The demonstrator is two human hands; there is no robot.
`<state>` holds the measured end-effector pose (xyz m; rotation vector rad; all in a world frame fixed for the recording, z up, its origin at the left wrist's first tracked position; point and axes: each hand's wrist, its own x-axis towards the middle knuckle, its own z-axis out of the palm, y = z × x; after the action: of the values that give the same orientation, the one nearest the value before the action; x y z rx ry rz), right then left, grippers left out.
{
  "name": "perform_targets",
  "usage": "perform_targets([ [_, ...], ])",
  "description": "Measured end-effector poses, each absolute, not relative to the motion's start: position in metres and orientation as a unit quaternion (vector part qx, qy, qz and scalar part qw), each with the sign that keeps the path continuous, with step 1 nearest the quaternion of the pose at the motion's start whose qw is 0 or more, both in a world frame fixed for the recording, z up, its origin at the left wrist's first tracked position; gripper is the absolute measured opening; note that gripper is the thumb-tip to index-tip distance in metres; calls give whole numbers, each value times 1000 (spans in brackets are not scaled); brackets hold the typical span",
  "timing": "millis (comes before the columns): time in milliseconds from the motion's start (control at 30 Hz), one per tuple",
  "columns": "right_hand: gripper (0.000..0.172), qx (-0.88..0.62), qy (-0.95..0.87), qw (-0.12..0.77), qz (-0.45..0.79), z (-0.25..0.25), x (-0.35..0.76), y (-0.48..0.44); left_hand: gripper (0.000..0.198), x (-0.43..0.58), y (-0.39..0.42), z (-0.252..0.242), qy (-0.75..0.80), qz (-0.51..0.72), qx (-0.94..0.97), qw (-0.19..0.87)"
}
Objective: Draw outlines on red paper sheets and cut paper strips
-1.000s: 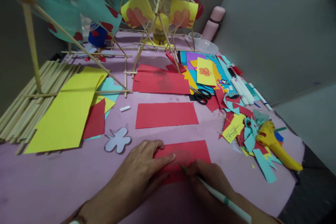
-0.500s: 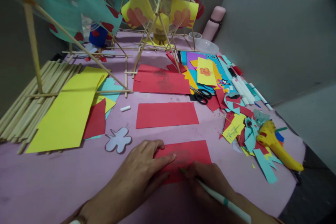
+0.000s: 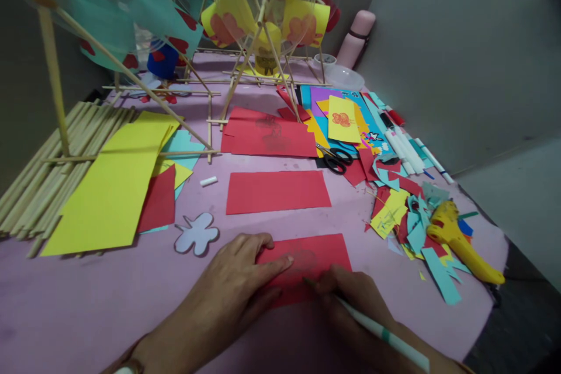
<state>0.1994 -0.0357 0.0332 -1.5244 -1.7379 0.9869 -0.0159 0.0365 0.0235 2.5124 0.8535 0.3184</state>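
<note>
Head view is showing the left hand (image 3: 236,283) lying at the lower centre of the frame, fingers flat and spread, gripping nothing. It is pressing the red paper (image 3: 328,248) onto the pink table (image 3: 87,304), probably to stop it sliding. The right hand (image 3: 350,298) is pinching a pen (image 3: 385,336) in curled fingers, tip touching the paper.

**No Legible Writing Showing**

Nothing readable is appearing anywhere on the worktop (image 3: 87,304). The yellow card (image 3: 343,120) lying just behind the scissors (image 3: 337,159) is carrying only an orange scribble. The red sheet (image 3: 267,134) left of the scissors is bearing a faint, blurred sketch. The pen (image 3: 394,342), well in front of the scissors, is showing a plain teal band.
</note>
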Motion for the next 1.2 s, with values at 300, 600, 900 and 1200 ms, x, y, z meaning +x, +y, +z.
perform_targets([
  [300,15,-596,-659,295,351,33,195,-33,42,-16,37,22,309,119,913,239],
  [600,15,-571,-668,305,366,33,200,-34,41,-16,37,24,314,105,911,248],
  [900,15,-593,-641,302,382,32,199,-36,43,-15,37,22,314,105,911,244],
  [1200,16,-567,-686,301,342,33,196,-32,41,-16,37,22,316,115,909,245],
])
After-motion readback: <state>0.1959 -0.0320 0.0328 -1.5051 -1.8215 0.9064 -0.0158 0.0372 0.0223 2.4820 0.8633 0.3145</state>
